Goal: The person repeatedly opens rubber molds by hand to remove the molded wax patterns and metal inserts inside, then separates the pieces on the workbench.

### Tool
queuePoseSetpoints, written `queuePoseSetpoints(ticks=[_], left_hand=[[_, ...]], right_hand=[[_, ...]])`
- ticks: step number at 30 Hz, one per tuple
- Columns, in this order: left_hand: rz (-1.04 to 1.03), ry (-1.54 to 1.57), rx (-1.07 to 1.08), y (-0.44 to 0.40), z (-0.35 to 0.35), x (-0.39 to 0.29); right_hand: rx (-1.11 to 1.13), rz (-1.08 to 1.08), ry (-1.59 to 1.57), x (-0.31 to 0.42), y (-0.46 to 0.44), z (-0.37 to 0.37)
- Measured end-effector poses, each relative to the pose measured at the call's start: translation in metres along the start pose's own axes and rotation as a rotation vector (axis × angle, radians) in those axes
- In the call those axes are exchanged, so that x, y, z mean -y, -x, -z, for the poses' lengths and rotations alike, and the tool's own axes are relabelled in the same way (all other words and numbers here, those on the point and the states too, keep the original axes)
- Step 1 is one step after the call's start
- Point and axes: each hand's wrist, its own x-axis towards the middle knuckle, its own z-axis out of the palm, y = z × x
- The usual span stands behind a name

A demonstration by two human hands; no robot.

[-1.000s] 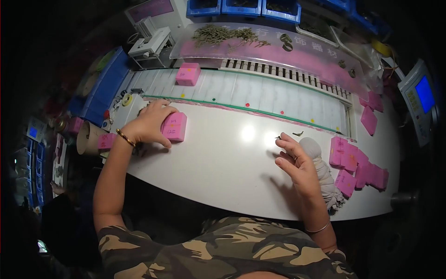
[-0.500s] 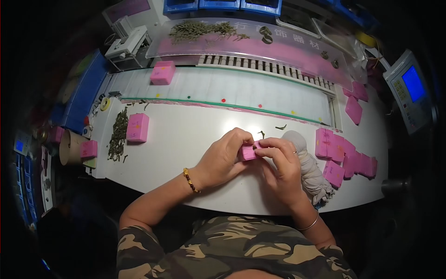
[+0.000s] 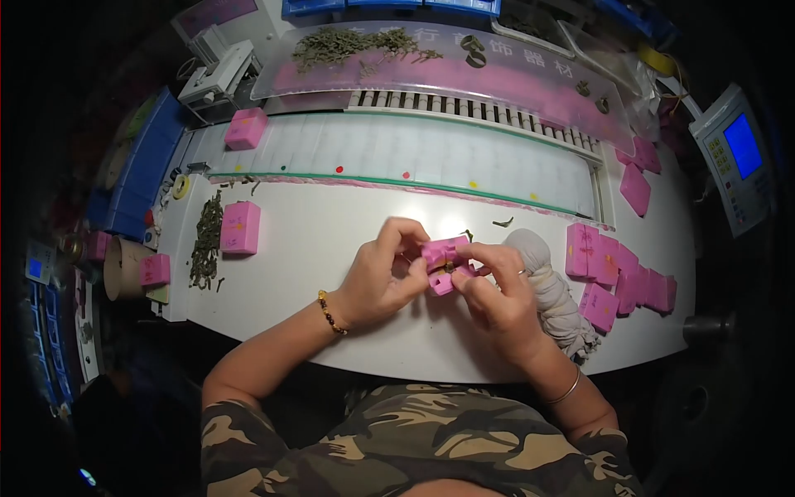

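Above the white table, my left hand (image 3: 387,273) and my right hand (image 3: 498,290) hold a pink rubber mold (image 3: 445,248) between them. Its halves are parted, and a small dark piece (image 3: 450,267) shows in the gap. My left fingers grip the mold's left side. On the right, my thumb and fingertips pinch close to the dark piece; whether they hold it is too small to tell. A thin dark green sprig (image 3: 469,236) lies just behind the mold. Beside my right hand is a bundle of pale cloth (image 3: 551,294).
Several pink molds (image 3: 598,308) cluster at the right. Another mold (image 3: 240,229) stands at the left near a heap of dark green pieces (image 3: 206,248). A conveyor belt (image 3: 373,153) carries a mold (image 3: 246,129). Behind it, a translucent shelf (image 3: 513,83) holds more green pieces. A blue-screened panel (image 3: 737,149) stands right.
The mold in my hands has gone from nearly closed to spread apart, exposing its inside. My left hand has shifted slightly left. The mold on the belt has travelled left.
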Motion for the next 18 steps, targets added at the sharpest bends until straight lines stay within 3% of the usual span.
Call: queuePoseSetpoints(ticks=[2,6,12,14,16,18], left_hand=[[0.275,0.345,-0.073,-0.001,-0.01,0.004],[0.262,0.173,0.029,-0.012,-0.009,0.005],[0.397,0.285,0.093,-0.012,0.0,-0.008],[0.177,0.276,0.169,-0.007,0.002,-0.016],[0.188,0.307,0.208,-0.003,0.006,-0.018],[0.053,-0.136,0.294,0.001,0.01,-0.024]], right_hand=[[-0.013,0.018,0.004,0.0,0.001,-0.001],[0.02,0.018,0.025,0.007,0.014,0.0],[-0.008,0.14,0.034,0.015,0.036,0.0],[0.081,0.186,0.073,0.017,0.044,0.006],[0.103,0.198,0.082,0.016,0.052,0.007],[0.135,0.19,0.055,0.015,0.056,0.009]])
